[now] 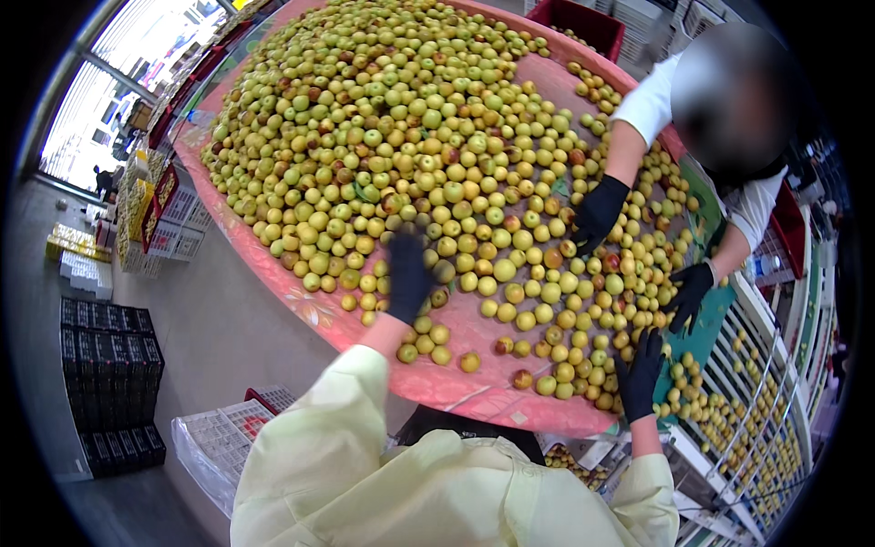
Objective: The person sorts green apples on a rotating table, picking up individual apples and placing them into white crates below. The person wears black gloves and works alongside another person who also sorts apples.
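A large heap of round yellow-green fruit [383, 116], some with red-brown patches, covers a table lined with a pink patterned sheet [472, 393]. My left hand [409, 277], in a black glove, is over the heap's near edge and looks blurred; its fingers point away from me among the fruit. At the table's right corner my right hand [640, 376], also black-gloved, rests against fruit beside the green chute surface [714, 321], fingers spread. Whether either palm has fruit under it is hidden. Loose fruit lies between my hands.
Across the table a co-worker's two black-gloved hands [601, 212] touch the fruit, one close to my right hand. A white slatted roller conveyor [759, 383] carries fruit at right. Stacked black crates [109, 369] and white crates [222, 437] stand at left.
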Demonstrator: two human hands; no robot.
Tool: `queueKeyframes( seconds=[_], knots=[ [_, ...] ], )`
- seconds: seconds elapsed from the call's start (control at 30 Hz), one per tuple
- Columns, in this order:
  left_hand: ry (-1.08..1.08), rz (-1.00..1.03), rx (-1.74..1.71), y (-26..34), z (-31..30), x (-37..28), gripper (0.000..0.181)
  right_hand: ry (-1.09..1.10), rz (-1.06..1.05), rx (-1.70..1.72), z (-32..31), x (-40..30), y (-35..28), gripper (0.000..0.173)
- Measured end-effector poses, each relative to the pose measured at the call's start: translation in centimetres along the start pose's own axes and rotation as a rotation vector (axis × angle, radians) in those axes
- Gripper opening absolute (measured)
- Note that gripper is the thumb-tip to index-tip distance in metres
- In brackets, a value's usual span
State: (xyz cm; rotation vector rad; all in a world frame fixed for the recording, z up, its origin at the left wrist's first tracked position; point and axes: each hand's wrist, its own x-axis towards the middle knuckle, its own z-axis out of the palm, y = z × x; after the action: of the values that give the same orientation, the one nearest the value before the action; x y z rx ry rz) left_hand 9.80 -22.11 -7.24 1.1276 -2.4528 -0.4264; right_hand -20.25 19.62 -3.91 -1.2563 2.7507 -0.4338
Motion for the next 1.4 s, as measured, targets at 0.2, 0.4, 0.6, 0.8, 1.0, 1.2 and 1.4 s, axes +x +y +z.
queueKeyframes(
  seconds=[0.2,0.4,0.6,0.8,1.0,1.2,1.4],
  knots=[
    [0.243,-0.359,0.672,-10.3,-10.5,6.1,0.085,-0.369,-0.461,0.312,0.6,7.8,-19.9,0.082],
    [0.307,-0.158,0.507,-3.5,-4.9,13.6,0.077,-0.214,-0.783,0.134,7.3,17.6,-30.3,0.074],
    [0.249,-0.105,0.357,1.1,2.5,18.1,0.087,0.101,-0.392,0.185,8.3,24.8,-21.1,0.057],
    [-0.032,0.127,0.265,11.8,6.5,13.2,0.069,0.115,-0.173,-0.083,5.0,16.6,-9.0,0.064],
    [-0.344,0.483,-0.013,17.2,3.2,-0.2,0.066,-0.141,-0.07,-0.24,1.8,3.8,-6.5,0.07],
    [-0.487,0.486,-0.144,13.8,-3.4,-8.2,0.073,-0.412,-0.014,0.018,-2.2,-3.6,-5.4,0.084],
    [-0.047,-0.113,0.626,-5.1,-10.1,-0.3,0.073,-0.017,-0.216,0.069,-1.4,-3.1,-8.1,0.068]
  ],
)
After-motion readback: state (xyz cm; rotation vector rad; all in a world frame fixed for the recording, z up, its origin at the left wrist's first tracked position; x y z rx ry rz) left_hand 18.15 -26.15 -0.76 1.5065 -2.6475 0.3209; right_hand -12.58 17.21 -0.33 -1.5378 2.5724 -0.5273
